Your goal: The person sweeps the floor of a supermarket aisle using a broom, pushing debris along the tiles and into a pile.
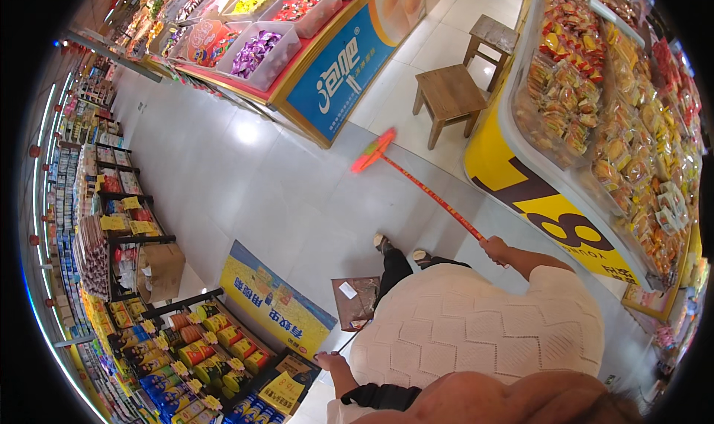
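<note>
My right hand (495, 251) is closed around the upper end of the red handle of a broom (432, 196), beside the yellow-sided bread display. The broom's pink and green head (375, 150) lies over the grey tiled floor, slightly blurred, near the corner of the candy counter. Down at the lower left, my left hand (329, 360) grips the thin dark handle of a dustpan (357, 298). The brown pan is beside my foot, with a white piece of paper and a small coloured wrapper in it.
A candy counter (340, 61) with a blue panel stands ahead. Two wooden stools (450, 86) are between it and the curved bread display (524, 201) on the right. Shelves of packaged goods (195, 351), a yellow and blue sign board (273, 295) and a cardboard box (162, 270) line the left.
</note>
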Tool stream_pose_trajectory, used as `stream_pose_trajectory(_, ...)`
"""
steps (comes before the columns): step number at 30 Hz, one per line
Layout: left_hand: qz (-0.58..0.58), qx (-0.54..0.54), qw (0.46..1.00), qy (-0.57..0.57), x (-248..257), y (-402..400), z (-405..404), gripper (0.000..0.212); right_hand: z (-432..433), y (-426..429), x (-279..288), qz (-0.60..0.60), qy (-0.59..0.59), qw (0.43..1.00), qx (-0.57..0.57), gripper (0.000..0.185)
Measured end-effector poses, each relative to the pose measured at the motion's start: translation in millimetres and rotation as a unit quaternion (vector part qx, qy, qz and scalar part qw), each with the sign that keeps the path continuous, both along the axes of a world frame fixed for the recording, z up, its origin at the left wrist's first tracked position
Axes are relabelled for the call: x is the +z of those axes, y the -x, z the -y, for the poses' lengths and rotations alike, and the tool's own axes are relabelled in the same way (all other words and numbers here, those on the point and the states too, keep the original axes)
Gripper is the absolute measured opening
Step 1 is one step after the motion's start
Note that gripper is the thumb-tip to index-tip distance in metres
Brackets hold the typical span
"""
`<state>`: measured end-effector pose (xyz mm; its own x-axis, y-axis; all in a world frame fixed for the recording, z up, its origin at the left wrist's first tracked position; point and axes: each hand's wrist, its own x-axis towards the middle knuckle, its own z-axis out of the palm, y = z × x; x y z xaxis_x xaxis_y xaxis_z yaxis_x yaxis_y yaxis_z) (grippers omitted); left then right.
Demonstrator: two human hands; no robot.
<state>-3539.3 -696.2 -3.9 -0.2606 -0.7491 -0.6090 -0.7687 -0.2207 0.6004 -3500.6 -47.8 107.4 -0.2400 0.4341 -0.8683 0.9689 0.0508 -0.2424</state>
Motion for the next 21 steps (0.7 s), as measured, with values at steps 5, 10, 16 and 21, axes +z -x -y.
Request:
stream_pose_trajectory(5,0.036,-0.051,0.998,0.029,-21,74,-8,0.017,11,57,-2,-0.008,0.039,0.991,-0.129,0.040)
stream_pose_trajectory(10,0.063,-0.075,0.995,0.033,-24,151,-32,0.018,14,136,5,-0.079,-0.015,0.979,-0.185,0.039)
stream_pose_trajectory(16,-0.005,0.019,0.997,-0.076,-17,224,-33,0.019,-21,269,-38,-0.150,-0.072,0.968,-0.188,0.041)
stream_pose_trajectory(21,-0.044,0.058,0.993,-0.092,57,288,-96,0.017,-75,383,-23,-0.190,-0.052,0.939,-0.282,0.031)
